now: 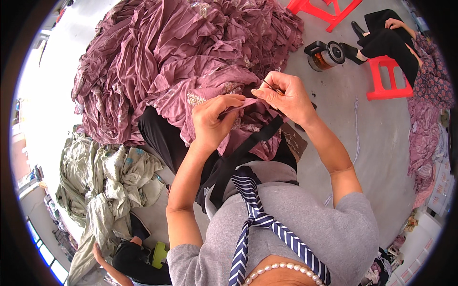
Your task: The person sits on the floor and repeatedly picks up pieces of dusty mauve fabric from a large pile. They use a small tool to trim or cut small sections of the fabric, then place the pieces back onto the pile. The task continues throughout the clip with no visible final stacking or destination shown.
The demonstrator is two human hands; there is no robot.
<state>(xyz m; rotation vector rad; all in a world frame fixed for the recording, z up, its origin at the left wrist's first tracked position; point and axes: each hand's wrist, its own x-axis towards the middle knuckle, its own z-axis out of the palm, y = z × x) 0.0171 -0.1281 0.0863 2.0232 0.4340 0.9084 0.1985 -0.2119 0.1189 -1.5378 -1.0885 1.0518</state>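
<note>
Left hand: fingers pinched on a fold of mauve garment, soft, crumpled, with patterned trim, on the lap.
Right hand: fingertips pressed together on a thin needle-like tool at the cloth edge.
Pile: same mauve cloth, heaped beyond the knees.
Floor: smooth grey concrete; red plastic stool, glass pot.

The scene is bright, with strong daylight from the left side, where the floor is washed out almost to white. Shadows are soft and short. The fisheye lens bends everything toward the round black rim. The centre is sharp; the outer edges look slightly blurred.
</note>
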